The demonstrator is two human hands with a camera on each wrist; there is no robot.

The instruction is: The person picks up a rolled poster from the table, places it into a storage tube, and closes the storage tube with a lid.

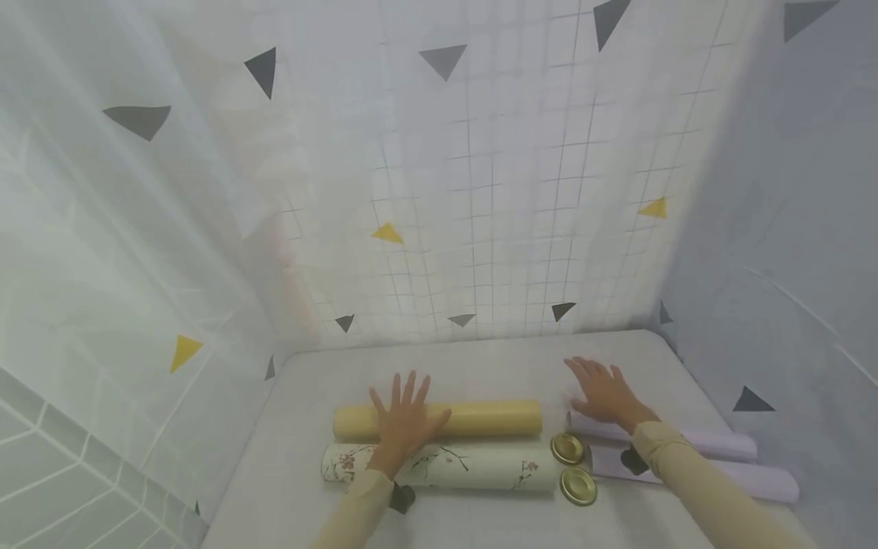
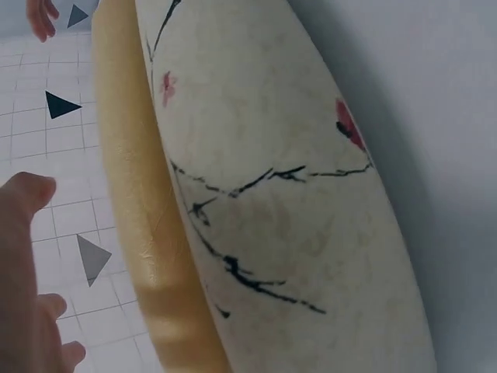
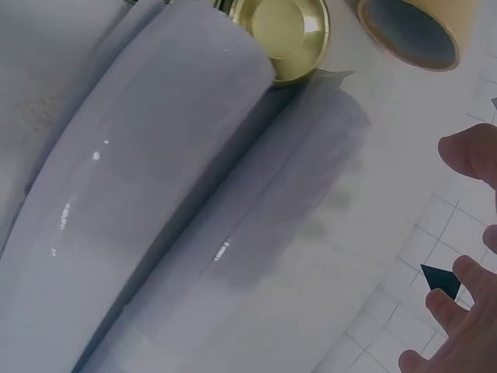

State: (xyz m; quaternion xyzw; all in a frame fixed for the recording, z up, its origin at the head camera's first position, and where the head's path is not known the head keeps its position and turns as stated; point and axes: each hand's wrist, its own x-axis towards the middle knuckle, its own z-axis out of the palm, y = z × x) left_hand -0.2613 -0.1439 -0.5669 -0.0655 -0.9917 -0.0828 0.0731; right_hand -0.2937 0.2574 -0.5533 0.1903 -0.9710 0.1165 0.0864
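Note:
My left hand [image 1: 405, 422] is spread with straight fingers above the yellow tube [image 1: 487, 418], overlapping it in the head view; the left wrist view shows the fingers apart from its surface. In front of that lies a cream tube [image 1: 501, 467] with painted branches and red blossoms, partly covered by my left wrist. My right hand [image 1: 607, 393], fingers extended, hovers by the left end of the farther pale lilac roll [image 1: 723, 444]. A nearer lilac roll [image 1: 754, 480] lies alongside, crossed by my right forearm. Neither hand holds anything.
Two round gold lids [image 1: 567, 448] lie between the tubes and the lilac rolls. All rest on a white table [image 1: 480, 366]. A white curtain-like sheet with a grid and triangles [image 1: 514, 191] rises behind the table, with further sheets on both sides.

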